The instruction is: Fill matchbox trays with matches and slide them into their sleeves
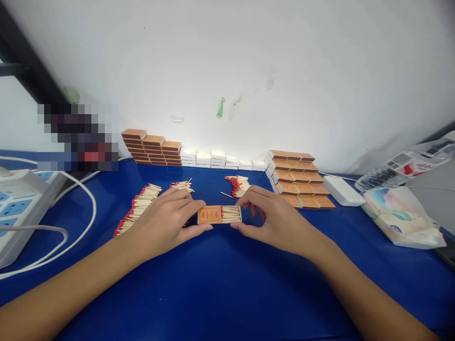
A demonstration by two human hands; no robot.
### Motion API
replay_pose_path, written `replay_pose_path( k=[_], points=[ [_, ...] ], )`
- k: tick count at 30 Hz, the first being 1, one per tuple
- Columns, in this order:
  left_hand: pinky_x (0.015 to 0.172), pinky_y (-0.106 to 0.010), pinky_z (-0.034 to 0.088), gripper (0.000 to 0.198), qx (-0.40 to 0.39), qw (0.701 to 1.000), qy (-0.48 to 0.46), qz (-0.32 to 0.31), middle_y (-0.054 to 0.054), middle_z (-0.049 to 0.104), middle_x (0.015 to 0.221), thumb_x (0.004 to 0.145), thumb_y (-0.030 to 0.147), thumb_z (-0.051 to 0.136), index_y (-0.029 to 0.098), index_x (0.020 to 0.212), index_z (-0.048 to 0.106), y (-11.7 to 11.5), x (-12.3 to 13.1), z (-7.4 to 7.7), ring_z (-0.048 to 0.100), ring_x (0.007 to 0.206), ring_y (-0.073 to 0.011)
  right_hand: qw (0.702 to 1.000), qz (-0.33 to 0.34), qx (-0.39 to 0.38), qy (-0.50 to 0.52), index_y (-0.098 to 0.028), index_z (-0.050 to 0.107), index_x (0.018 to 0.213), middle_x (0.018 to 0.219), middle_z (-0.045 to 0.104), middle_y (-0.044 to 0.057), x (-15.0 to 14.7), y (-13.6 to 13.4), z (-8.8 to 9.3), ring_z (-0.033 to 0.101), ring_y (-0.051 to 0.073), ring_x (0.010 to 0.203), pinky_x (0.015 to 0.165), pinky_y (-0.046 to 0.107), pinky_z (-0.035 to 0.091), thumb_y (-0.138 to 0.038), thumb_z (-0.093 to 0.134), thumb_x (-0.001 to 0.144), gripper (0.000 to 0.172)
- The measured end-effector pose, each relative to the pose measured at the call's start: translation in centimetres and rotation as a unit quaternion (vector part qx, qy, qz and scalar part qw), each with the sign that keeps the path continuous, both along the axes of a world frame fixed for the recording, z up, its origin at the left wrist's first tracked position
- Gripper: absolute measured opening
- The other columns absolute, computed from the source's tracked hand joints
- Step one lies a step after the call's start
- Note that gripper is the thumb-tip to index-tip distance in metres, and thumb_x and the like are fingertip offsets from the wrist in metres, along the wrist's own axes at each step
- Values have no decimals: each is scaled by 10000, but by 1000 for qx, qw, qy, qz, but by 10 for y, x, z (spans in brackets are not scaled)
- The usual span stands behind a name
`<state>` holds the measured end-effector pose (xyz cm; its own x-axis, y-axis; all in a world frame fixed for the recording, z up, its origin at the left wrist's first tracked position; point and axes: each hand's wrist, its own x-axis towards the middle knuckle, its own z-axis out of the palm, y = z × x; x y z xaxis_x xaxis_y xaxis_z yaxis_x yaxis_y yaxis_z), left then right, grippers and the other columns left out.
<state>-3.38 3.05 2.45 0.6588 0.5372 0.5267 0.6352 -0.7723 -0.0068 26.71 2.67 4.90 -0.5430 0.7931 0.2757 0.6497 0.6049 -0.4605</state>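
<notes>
Between my hands is a matchbox (209, 215), its orange printed sleeve on the left and its white tray of matches (231, 214) slid partly out to the right. My left hand (174, 215) grips the sleeve between thumb and fingers. At the tray's outer end, my right hand (265, 213) holds the edge with thumb and curled fingers. Loose red-tipped matches (142, 203) lie in a long row beside my left forearm. A smaller pile of matches (183, 184) sits behind my left hand, and another match pile (241, 184) lies behind the box.
Stacked orange matchboxes (152, 147) stand by the wall at left, with low stacks of white trays (216, 158) beside them. More matchboxes (295, 177) are stepped at right, near a white device (343, 190) and a tissue pack (401, 218). A power strip (24, 203) with white cables lies left.
</notes>
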Motion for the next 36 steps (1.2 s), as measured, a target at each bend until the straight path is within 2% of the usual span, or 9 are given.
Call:
replay_pose_path(
  k=[8, 12, 14, 17, 20, 24, 29, 32, 36],
  points=[
    [773, -377, 529, 397, 68, 997, 33, -16, -51, 703, 839, 1086, 532, 616, 150, 1094, 722, -4, 3, 6, 649, 809, -224, 999, 17, 16, -35, -243, 643, 1060, 1041, 695, 56, -2, -5, 4, 643, 196, 812, 678, 332, 494, -343, 794, 953, 210],
    [773, -374, 518, 427, 61, 997, 44, -17, -42, 691, 808, 1072, 578, 616, 171, 1024, 734, -3, 3, 5, 639, 777, -221, 999, 19, 13, -39, -248, 652, 1068, 1072, 717, 67, -2, -5, 3, 671, 213, 846, 681, 336, 507, -343, 795, 952, 207],
    [758, -365, 511, 436, 61, 997, 40, -18, -38, 683, 793, 1072, 585, 612, 171, 1010, 735, -2, 3, 4, 632, 759, -217, 1000, 9, -2, -28, -246, 657, 1082, 1018, 729, 57, -3, -5, 3, 671, 209, 820, 673, 338, 517, -369, 791, 956, 221],
    [720, -350, 501, 455, 77, 996, 32, -19, -41, 673, 788, 1084, 577, 588, 147, 1018, 723, -1, 3, 4, 628, 742, -211, 996, -6, -86, 36, -252, 665, 1120, 902, 730, 24, -4, -5, 2, 665, 184, 750, 658, 326, 554, -419, 780, 969, 253],
    [684, -346, 491, 444, 81, 996, 20, -14, -40, 662, 798, 1092, 551, 586, 125, 1057, 706, -2, 3, 4, 636, 734, -210, 970, -8, -195, 142, -259, 663, 1172, 904, 725, 14, -9, -5, 1, 682, 169, 741, 607, 293, 583, -473, 755, 987, 297],
    [708, -350, 511, 398, 81, 996, 16, -11, -41, 668, 821, 1080, 525, 627, 133, 1102, 693, -6, 5, 4, 657, 777, -221, 933, -41, -291, 209, -246, 683, 1108, 840, 663, 1, -19, -6, -5, 647, 152, 635, 417, 238, 485, -585, 711, 996, 359],
    [756, -355, 549, 360, 81, 996, 12, -20, -47, 704, 861, 1086, 500, 631, 151, 1162, 679, -12, 9, 4, 666, 804, -217, 939, -36, -266, 215, -231, 693, 1042, 789, 649, -17, -26, -6, -14, 583, 115, 560, 486, 251, 453, -543, 678, 1030, 312],
    [742, -361, 557, 348, 76, 997, -7, -17, -52, 719, 878, 1086, 482, 637, 144, 1156, 674, -13, 11, 3, 678, 802, -218, 945, -44, -248, 208, -236, 703, 1061, 799, 646, -11, -26, -4, -17, 568, 127, 584, 522, 273, 452, -553, 675, 1030, 320],
    [740, -352, 567, 354, 39, 998, -57, 2, -41, 734, 884, 1071, 519, 655, 171, 1135, 675, -15, 14, -2, 692, 793, -203, 942, -68, -233, 230, -237, 676, 1148, 711, 564, -39, -31, -8, -23, 533, 141, 568, 520, 286, 443, -605, 656, 1035, 385]
  ],
)
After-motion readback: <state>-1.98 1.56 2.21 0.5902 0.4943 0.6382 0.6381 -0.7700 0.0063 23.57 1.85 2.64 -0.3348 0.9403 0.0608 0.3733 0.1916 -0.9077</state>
